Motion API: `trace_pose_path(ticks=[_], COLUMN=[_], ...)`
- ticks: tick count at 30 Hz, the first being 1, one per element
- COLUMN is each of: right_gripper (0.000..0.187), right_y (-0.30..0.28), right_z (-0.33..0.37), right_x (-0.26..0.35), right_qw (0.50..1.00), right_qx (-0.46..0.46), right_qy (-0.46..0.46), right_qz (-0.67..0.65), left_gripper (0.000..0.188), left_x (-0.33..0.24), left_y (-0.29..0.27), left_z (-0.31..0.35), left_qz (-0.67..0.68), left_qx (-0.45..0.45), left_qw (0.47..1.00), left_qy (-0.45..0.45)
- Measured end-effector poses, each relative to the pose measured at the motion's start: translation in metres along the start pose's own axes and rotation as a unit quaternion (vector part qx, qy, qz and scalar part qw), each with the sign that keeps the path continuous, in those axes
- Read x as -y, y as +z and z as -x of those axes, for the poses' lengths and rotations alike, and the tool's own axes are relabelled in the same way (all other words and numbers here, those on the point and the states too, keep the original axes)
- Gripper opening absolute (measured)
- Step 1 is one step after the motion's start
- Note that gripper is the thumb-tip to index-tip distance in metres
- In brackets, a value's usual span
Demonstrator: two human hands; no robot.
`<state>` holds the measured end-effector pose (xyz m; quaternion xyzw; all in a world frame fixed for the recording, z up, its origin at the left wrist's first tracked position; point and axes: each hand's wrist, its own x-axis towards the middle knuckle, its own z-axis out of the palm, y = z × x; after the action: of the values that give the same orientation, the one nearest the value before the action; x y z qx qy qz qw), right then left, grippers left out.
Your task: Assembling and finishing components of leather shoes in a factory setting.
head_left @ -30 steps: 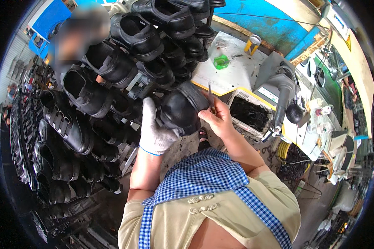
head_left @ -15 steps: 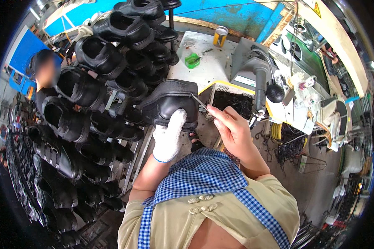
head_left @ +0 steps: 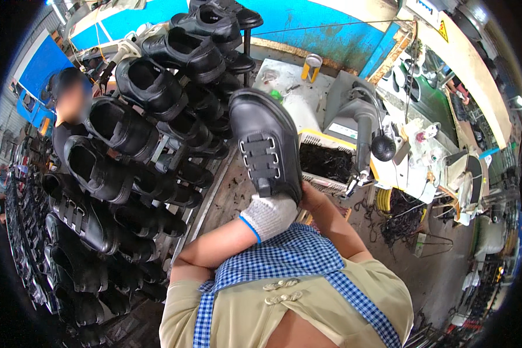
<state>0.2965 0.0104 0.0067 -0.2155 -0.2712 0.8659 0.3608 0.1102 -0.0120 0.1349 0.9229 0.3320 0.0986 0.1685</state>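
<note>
A black shoe with strap-like bands and metal loops across its front is held up before me, toe pointing away and upper facing up. My left hand, in a white knitted glove with a blue cuff edge, grips it at the heel end; the fingers are partly hidden inside or under the shoe. Beside the heel's right edge is my bare right hand. Its fingers are hidden behind the shoe, and the thin metal tool seen earlier does not show.
A rack full of black shoes stands close on my left. Ahead are a white table with a yellow can, a crate of black scraps and a grey machine. A person is at the far left.
The shoe has been turned from heel-on to upper-up, toe away. My left hand has moved right and nearer; my right hand has drawn down behind the heel. The tool has gone out of sight.
</note>
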Motion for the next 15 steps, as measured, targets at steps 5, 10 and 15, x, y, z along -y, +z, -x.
trace_pose_path(ticks=[5,10,15], right_gripper=[0.094,0.091,0.071], right_y=[0.030,-0.016,0.054], right_z=[-0.007,-0.014,-0.017], right_x=[0.006,-0.001,0.015], right_qw=[0.992,0.981,0.966], right_qx=[0.103,0.159,0.212], right_qy=[-0.035,0.026,-0.035], right_qz=[-0.057,-0.105,-0.143], left_gripper=[0.033,0.033,0.069], left_x=[-0.015,0.025,0.042], left_y=[-0.076,-0.098,-0.081], left_z=[0.019,0.046,0.037], left_qz=[0.199,0.327,0.464], left_qx=[-0.009,-0.322,-0.447], left_qw=[0.978,0.886,0.756], left_qy=[0.064,0.062,-0.113])
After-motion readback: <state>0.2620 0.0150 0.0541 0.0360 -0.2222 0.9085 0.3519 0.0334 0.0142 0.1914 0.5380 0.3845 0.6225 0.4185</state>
